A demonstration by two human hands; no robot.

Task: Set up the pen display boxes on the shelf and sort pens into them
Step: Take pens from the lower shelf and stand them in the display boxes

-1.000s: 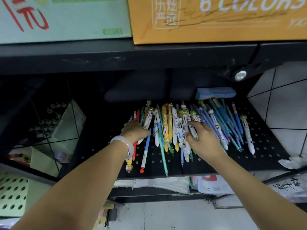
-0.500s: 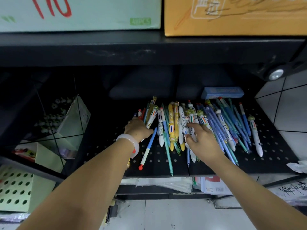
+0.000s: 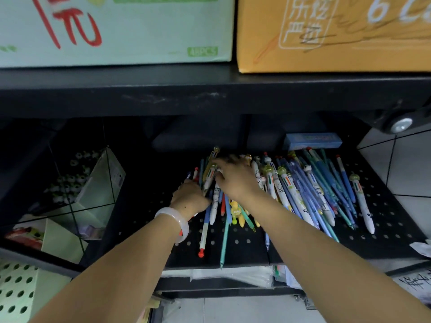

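Our hands lie close together on the pens (image 3: pixel 291 194), whose lengths run near to far on the shelf (image 3: pixel 384 229). Left hand (image 3: pixel 190 198) curls around several pens; right hand (image 3: pixel 235 178) rests spread over them.

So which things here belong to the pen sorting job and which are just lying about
Part of the job:
pile of pens
left hand
right hand
green display boxes

Just lying about:
blue packet
orange carton
crumpled paper

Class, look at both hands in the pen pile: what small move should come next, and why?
Probably lift out the few pens bunched under the left hand, steadied by the right hand: the pen pile lies loose and mixed on the black shelf, unsorted.
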